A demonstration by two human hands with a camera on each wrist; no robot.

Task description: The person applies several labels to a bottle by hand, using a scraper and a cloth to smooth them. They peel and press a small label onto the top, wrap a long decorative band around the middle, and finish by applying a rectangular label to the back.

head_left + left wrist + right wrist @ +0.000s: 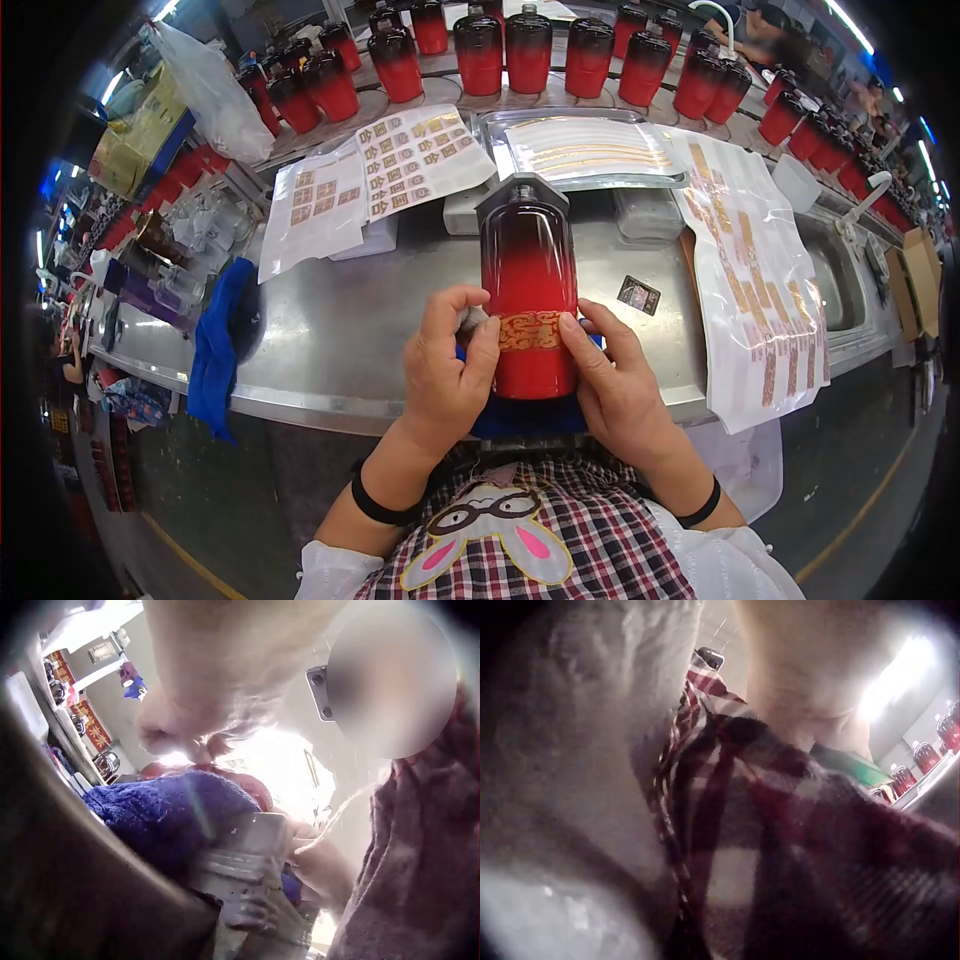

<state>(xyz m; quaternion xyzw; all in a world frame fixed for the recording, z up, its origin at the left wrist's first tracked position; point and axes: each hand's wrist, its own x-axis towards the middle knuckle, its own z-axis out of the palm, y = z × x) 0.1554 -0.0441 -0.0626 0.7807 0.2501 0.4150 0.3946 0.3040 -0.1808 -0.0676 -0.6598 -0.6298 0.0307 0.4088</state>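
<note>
The steel table (360, 330) runs under and to both sides of the bottle (527, 260), and a sink (835, 280) is sunk into it well to the bottle's right. A long sticker sheet (760, 290) hangs over the table edge between the bottle and the sink. Two more sheets (400, 160) lie behind the bottle to its left, and a tray (590, 150) of gold strips lies just behind it. Farther back, a row of bottles (528, 55) in the same red and black curves across the rear. A blue cloth (215, 350) droops over the front edge well to the bottle's left. The bottle itself lies on its side at the near edge, neck pointing away from the person, on a blue pad (525, 415). The left hand (447, 365) grips its left flank with curled fingers, thumb at the left end of the gold label (528, 330). The right hand (615, 385) clasps the right flank, thumb laid along the label's right end. The label wraps the bottle's lower body between the two thumbs. A small dark square (638, 294) lies on the table just right of the bottle. The wrist views are too blurred to add to how the fingers lie.
</note>
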